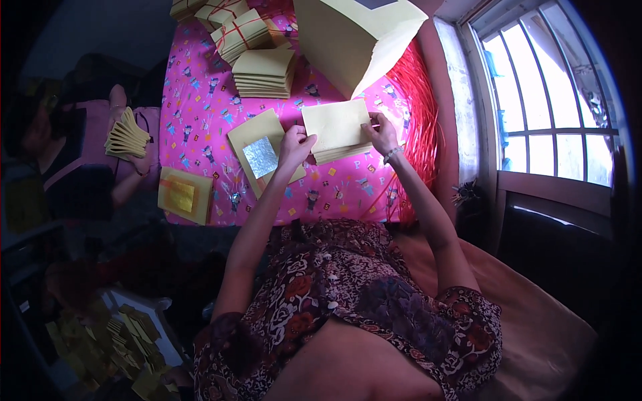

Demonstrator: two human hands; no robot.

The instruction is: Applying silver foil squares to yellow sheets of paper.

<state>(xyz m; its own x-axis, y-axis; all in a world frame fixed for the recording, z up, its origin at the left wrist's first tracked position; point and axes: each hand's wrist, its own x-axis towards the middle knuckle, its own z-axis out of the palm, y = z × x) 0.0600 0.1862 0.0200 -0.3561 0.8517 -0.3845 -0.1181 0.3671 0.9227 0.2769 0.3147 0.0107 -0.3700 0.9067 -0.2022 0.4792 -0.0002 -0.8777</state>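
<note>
Between my hands is a folded stack of pale yellow paper (340, 123), with several layers showing along its near edge. My left hand (296, 143) pinches its left edge, thumb on top. The right side of the paper is gripped by my right hand (382, 136), which has a bracelet at the wrist. Just left of my left hand lies a yellow sheet (249, 137) with a silver foil square (260, 157) on it. Part of that sheet is hidden under my left hand and forearm.
A pink patterned cloth (200, 123) covers the table. Folded yellow stacks (264, 72), some tied with red strips (241, 33), stand at the back. A large paper pile (364, 40) and red strands (421, 100) lie far right. At left, a person holds fanned paper (127, 137) near a gold-square pack (185, 196).
</note>
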